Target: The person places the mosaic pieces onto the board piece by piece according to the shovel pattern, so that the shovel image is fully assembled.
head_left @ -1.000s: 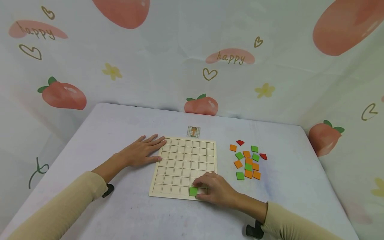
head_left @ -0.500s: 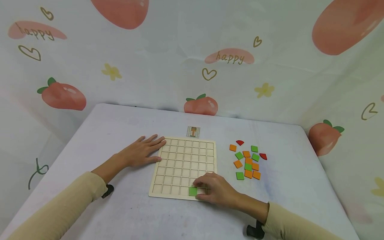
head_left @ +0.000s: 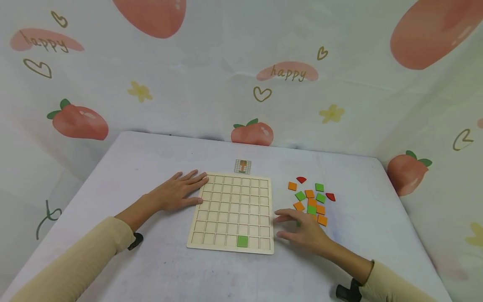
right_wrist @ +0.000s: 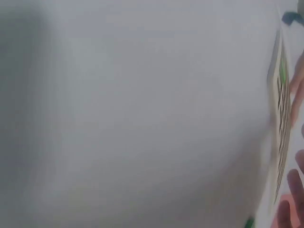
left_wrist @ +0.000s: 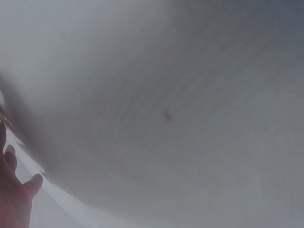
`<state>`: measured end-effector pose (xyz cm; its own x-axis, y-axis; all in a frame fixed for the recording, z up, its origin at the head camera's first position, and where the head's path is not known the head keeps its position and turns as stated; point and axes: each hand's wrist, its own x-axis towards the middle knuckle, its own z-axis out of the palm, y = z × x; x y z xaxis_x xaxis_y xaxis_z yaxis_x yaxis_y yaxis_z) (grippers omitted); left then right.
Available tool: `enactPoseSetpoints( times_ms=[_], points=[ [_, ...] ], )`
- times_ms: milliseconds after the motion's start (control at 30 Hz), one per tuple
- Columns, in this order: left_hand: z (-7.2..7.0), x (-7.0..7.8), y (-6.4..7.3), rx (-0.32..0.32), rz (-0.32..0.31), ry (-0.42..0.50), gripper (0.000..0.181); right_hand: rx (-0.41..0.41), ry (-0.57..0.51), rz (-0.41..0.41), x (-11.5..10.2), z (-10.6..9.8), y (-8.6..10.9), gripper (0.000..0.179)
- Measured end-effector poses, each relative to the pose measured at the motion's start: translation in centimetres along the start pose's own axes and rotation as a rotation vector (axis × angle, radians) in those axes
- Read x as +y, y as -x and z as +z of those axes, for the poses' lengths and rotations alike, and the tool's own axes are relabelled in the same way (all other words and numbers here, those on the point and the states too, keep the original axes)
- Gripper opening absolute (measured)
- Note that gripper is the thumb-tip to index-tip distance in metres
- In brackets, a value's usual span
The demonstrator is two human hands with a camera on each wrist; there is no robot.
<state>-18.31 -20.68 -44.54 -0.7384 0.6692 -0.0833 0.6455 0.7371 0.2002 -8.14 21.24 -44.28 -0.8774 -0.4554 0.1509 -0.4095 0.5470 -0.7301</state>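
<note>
A pale wooden grid board (head_left: 222,218) lies on the table, with one green square tile (head_left: 242,241) in its bottom row. My left hand (head_left: 181,192) is spread flat, fingertips and thumb at the board's upper left edge. My right hand (head_left: 303,230) hovers just right of the board, its fingers loosely bent with a gap between thumb and forefinger and nothing between them. It partly covers the near end of a loose group of orange tiles (head_left: 320,209) and green tiles (head_left: 319,187). In the right wrist view the board (right_wrist: 280,118) shows edge-on beside my right fingers (right_wrist: 295,185).
Behind the board lies a small card (head_left: 242,166) printed with a grid and an orange figure. Two red wedge pieces (head_left: 330,197) sit at the far side of the tile group. A white fruit-print cloth (head_left: 203,84) hangs behind the table (head_left: 158,268).
My right hand has moved off the green tile in the bottom row and gone right, past the board's edge toward the loose tiles. My left hand has stayed put.
</note>
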Motion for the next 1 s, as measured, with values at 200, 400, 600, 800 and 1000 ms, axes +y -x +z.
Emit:
enactPoseSetpoints(
  times_ms=[200, 400, 600, 800, 1000],
  points=[
    [0.0, 0.1, -0.1, -0.003, 0.003, -0.001, 0.074, 0.077, 0.016, 0.018, 2.5, -1.9, 1.5, 0.056],
    [0.0, 0.2, -0.1, -0.014, 0.004, -0.001, 0.074, 0.096, 0.054, -0.007, 4.0, -3.7, 2.5, 0.060],
    [-0.1, 0.2, -0.1, -0.010, 0.002, -0.005, 0.074, 0.090, 0.096, -0.029, 4.9, -5.0, 2.7, 0.063],
    [-0.2, 0.2, -0.1, -0.006, 0.002, -0.011, 0.074, 0.114, 0.105, 0.000, 5.5, -4.9, 2.7, 0.059],
    [-0.2, 0.2, 0.0, -0.004, 0.000, -0.022, 0.074, 0.109, 0.093, 0.003, 5.7, -4.4, 2.7, 0.055]
  ],
)
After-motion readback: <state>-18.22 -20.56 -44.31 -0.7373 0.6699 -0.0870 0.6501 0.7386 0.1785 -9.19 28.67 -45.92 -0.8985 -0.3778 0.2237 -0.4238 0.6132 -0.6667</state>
